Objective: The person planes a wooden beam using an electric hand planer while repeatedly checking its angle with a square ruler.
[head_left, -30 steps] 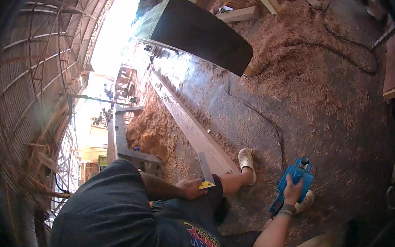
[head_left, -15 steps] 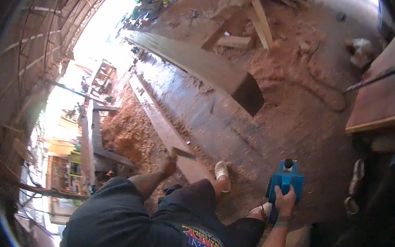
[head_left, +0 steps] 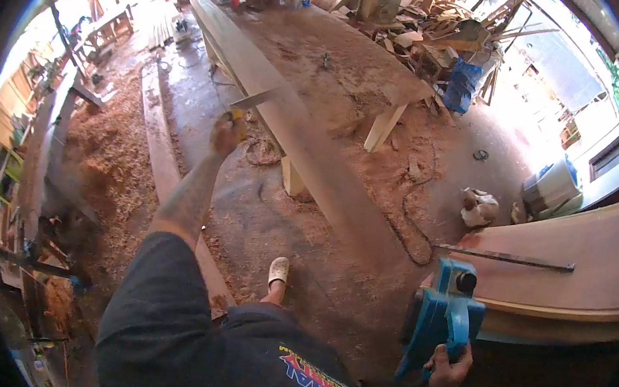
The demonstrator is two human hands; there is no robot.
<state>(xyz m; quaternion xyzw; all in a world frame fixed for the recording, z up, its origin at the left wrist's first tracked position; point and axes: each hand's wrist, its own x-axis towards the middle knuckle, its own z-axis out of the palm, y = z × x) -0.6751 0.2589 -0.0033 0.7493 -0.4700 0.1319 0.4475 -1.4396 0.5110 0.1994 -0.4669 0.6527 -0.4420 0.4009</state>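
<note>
My left hand is closed round the yellow handle of a try square. The square's metal blade reaches over the near edge of a long wooden beam, which rests on wooden supports. At the lower right, my right hand grips a blue power planer by its rear end. The planer is raised beside a large reddish wooden panel, with its black knob upward.
A long plank lies on the floor at the left, amid wood shavings. The wooden panel stands at the right under a dark bar. A dog lies beyond it. Scrap wood is piled at the back, and a cable crosses the floor.
The view has swung toward the right and the beam now appears nearer. My left hand has risen with the square to the beam. My right hand still carries the planer, now beside the panel.
</note>
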